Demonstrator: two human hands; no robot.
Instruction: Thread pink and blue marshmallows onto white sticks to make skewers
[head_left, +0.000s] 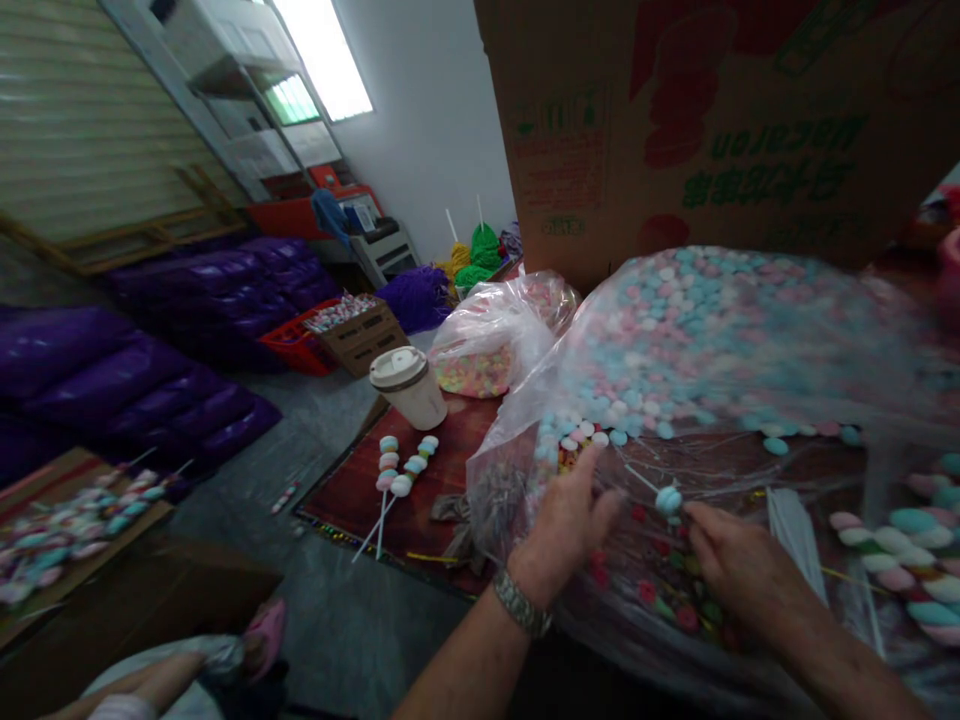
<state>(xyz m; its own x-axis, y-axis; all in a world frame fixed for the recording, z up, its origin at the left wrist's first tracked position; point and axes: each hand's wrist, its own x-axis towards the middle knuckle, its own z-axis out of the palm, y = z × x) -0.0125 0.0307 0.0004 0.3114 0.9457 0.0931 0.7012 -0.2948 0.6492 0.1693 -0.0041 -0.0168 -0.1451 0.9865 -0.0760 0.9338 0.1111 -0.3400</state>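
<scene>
My left hand (562,525), with a watch on its wrist, reaches over the clear plastic sheet, its thumb and forefinger apart. Its forefinger is beside a few white and pink pieces (583,434) at the edge of the pile. My right hand (739,565) is closed in a pinch at a light-blue puffy piece (668,501) on a thin white stick. Above both hands lies a large heap of blue, pink and white pieces (675,320) under clear plastic. Finished-looking skewers of coloured pieces (911,550) lie at the right.
Two skewers (388,465) and a lidded paper cup (411,388) are on the red tabletop (330,492). A tied plastic bag (476,350) sits behind, before a big carton (712,130). At lower left, a person's arm (154,685) shows near a box of skewers (82,515).
</scene>
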